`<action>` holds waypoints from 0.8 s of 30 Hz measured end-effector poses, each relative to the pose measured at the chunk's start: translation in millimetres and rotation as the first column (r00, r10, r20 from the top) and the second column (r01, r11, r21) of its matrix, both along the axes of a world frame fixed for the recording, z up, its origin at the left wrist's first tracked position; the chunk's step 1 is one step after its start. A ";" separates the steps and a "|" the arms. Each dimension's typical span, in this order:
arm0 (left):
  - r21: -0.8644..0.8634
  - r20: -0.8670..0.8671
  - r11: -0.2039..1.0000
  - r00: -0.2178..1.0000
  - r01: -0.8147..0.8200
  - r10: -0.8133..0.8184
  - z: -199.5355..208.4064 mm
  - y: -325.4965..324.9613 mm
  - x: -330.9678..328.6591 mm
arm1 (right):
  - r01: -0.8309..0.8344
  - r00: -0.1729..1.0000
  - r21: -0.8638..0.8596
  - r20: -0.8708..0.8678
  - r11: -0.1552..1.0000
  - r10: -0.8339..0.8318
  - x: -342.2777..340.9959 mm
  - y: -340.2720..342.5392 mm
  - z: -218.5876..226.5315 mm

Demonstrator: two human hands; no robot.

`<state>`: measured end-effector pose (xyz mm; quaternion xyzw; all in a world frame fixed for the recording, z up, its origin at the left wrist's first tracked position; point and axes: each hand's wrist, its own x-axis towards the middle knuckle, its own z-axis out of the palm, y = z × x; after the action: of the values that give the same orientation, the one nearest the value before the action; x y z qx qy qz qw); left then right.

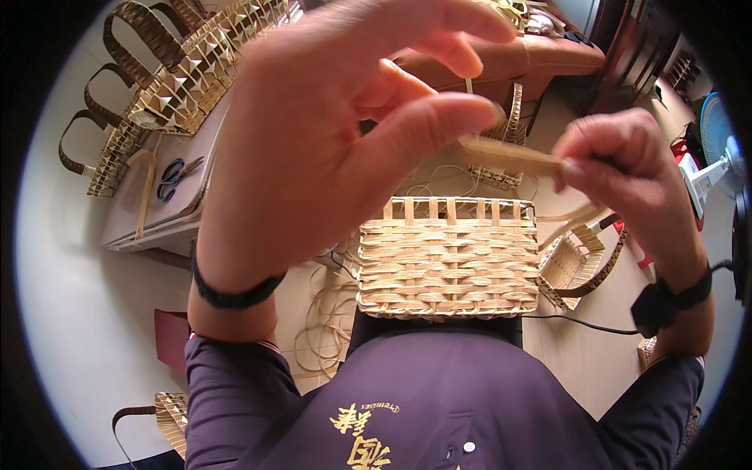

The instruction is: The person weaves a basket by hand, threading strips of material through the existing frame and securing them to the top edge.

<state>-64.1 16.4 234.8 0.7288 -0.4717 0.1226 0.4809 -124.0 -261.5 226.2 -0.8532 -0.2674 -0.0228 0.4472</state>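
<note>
A rectangular woven basket point(448, 262) of pale flat strips rests at my lap, with upright strips showing along its far edge. My right hand point(619, 160), at the right above the basket, is closed in a pinch on a flat tan weaving strip point(517, 154). That strip stretches leftward to just under my left thumb. Raised high and close to the camera, my left hand point(345, 133) is slightly blurred, its fingers curved and apart from the thumb. Its palm blocks part of the scene behind. Another length of strip point(576, 223) runs from the basket's right side toward my right hand.
At the left, a table point(168, 219) holds scissors point(178, 178) and several handled baskets point(168, 102). Loose strips point(323, 321) lie coiled on the floor. A small handled basket point(568, 262) and a fan point(717, 157) stand at the right. A brown padded seat point(540, 59) is beyond.
</note>
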 end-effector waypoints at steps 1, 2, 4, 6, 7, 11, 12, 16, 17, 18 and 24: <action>0.081 -0.024 0.996 0.999 0.031 -0.029 -2.3 -4.9 7.5 | 0.036 0.999 -0.136 0.029 0.990 -0.032 -4.3 -15.4 -2.0; 0.183 -0.043 0.982 0.998 0.053 -0.046 -9.5 -8.9 18.1 | 0.119 0.991 -0.200 -0.037 0.972 -0.129 -8.8 -31.0 -10.7; 0.387 -0.066 0.912 0.991 0.134 -0.118 -30.6 -25.5 50.2 | 0.261 0.935 -0.324 -0.149 0.909 -0.322 -17.1 -65.9 -37.6; 0.532 -0.184 0.805 0.964 0.263 -0.193 -57.3 -52.4 74.4 | 0.340 0.877 -0.395 -0.196 0.854 -0.439 -19.5 -94.8 -74.2; 0.548 -0.289 0.768 0.936 0.333 -0.200 -71.6 -63.6 81.8 | 0.358 0.865 -0.410 -0.192 0.839 -0.463 -17.9 -102.9 -92.0; 0.632 -0.500 0.598 0.849 0.493 -0.172 -128.6 -119.6 94.4 | 0.417 0.844 -0.431 -0.143 0.800 -0.517 -15.3 -96.0 -136.7; 0.670 -0.490 0.548 0.853 0.501 -0.181 -138.5 -132.4 94.0 | 0.429 0.838 -0.437 -0.135 0.791 -0.529 -15.3 -93.6 -141.2; 0.760 -0.488 0.385 0.851 0.524 -0.193 -158.6 -163.1 91.0 | 0.447 0.825 -0.431 -0.140 0.783 -0.548 -7.9 -87.2 -158.2; 0.755 -0.497 0.413 0.855 0.509 -0.144 -167.1 -167.0 92.5 | 0.444 0.820 -0.428 -0.160 0.787 -0.550 -5.6 -86.0 -159.2; 0.757 -0.496 0.418 0.858 0.502 -0.132 -173.7 -170.5 92.4 | 0.444 0.812 -0.427 -0.180 0.788 -0.556 -4.2 -85.7 -160.5; 0.663 -0.689 0.417 0.724 0.622 0.014 -191.9 -176.8 98.2 | 0.410 0.810 -0.392 -0.257 0.824 -0.526 9.2 -81.9 -177.8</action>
<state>34.1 -160.4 42.9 0.7576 -0.4198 -0.4659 0.1810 -114.8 -343.4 48.4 -0.9429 0.0391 0.0636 0.3245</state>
